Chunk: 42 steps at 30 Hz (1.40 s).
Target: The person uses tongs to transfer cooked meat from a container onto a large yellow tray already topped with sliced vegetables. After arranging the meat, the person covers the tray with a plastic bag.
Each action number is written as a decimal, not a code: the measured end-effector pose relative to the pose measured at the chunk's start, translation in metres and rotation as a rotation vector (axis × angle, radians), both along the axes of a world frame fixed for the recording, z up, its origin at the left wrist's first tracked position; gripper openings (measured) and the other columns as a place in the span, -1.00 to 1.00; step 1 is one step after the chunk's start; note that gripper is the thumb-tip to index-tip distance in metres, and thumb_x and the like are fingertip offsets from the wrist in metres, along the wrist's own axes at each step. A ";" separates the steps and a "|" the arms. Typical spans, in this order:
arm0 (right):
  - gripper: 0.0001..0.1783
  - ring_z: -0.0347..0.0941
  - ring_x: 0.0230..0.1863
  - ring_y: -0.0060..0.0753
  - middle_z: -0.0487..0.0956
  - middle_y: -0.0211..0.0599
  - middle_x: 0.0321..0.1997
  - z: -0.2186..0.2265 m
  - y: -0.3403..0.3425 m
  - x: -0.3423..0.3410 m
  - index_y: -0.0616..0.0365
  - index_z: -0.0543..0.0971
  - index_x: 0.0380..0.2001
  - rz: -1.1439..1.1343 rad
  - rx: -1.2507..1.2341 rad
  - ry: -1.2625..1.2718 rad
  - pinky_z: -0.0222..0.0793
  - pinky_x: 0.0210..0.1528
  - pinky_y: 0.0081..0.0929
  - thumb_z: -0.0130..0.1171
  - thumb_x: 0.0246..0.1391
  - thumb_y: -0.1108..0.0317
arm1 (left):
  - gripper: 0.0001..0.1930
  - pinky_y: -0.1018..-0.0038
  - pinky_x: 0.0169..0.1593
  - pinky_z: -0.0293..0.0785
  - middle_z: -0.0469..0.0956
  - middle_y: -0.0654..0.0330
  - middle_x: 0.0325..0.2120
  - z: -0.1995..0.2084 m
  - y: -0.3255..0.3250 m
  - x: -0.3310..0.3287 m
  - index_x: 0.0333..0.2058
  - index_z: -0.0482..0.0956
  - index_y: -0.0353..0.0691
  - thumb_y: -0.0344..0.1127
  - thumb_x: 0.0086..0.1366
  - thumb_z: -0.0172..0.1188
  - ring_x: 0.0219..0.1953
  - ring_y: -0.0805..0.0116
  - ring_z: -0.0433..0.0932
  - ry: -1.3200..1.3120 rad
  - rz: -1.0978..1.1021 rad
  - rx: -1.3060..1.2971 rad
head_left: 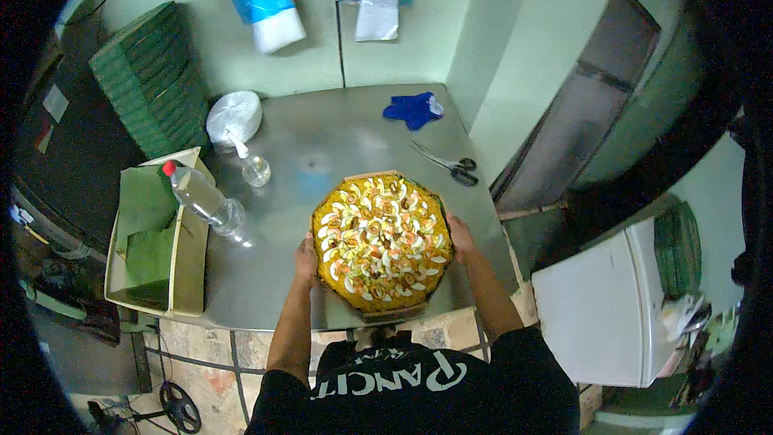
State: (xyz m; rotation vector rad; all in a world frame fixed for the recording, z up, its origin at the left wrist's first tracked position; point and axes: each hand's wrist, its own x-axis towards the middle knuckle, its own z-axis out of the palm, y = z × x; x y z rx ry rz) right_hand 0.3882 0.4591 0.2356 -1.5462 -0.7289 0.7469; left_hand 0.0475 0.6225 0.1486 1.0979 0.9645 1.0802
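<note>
A big octagonal food tray (371, 313) sits at the front middle of the metal table, filled with yellow food (382, 246). White egg slices, orange bits and green bits cover the top of the food. My left hand (305, 259) grips the tray's left side, its fingers partly hidden by the edge. On the opposite side my right hand (460, 239) holds the tray's right edge, with the fingertips out of sight.
Left on the metal table (282, 290) are a red-capped bottle (201, 196), a spray bottle (256, 170), a white plastic roll (234, 117) and a cream bin (187, 274) with green leaf sheets. Scissors (456, 166) and a blue cloth (412, 111) lie at the far right. A white freezer (596, 306) stands right.
</note>
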 end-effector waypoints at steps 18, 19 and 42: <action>-0.69 0.43 -0.48 -0.56 0.58 -0.38 -0.53 0.066 0.139 0.068 0.21 0.62 -0.43 -0.166 -0.079 -0.777 0.33 -0.45 -0.52 0.21 0.05 0.14 | -0.68 0.46 -0.46 0.46 0.57 0.14 -0.33 0.005 0.046 -0.068 -0.19 0.51 -0.29 -0.12 0.37 -0.04 -0.47 0.40 0.54 -0.022 -0.493 -0.022; -0.72 0.39 -0.49 -0.61 0.56 -0.40 -0.54 0.093 0.183 0.014 0.22 0.61 -0.48 -0.119 0.116 -0.748 0.30 -0.45 -0.56 0.23 0.05 0.18 | -0.69 0.47 -0.42 0.46 0.58 0.13 -0.32 0.003 0.046 -0.087 -0.20 0.53 -0.28 -0.14 0.37 -0.03 -0.45 0.40 0.53 0.015 -0.389 -0.017; -0.84 0.34 -0.17 -0.31 0.42 -0.38 -0.25 0.338 0.567 -0.235 -0.08 0.56 -0.41 -0.295 0.546 -1.981 0.14 -0.21 -0.25 0.19 -0.01 0.13 | -0.94 0.33 -0.38 0.41 0.51 0.14 -0.58 0.002 0.060 -0.212 -0.41 0.59 -0.22 -0.39 0.14 0.22 -0.52 0.22 0.48 0.442 0.399 0.613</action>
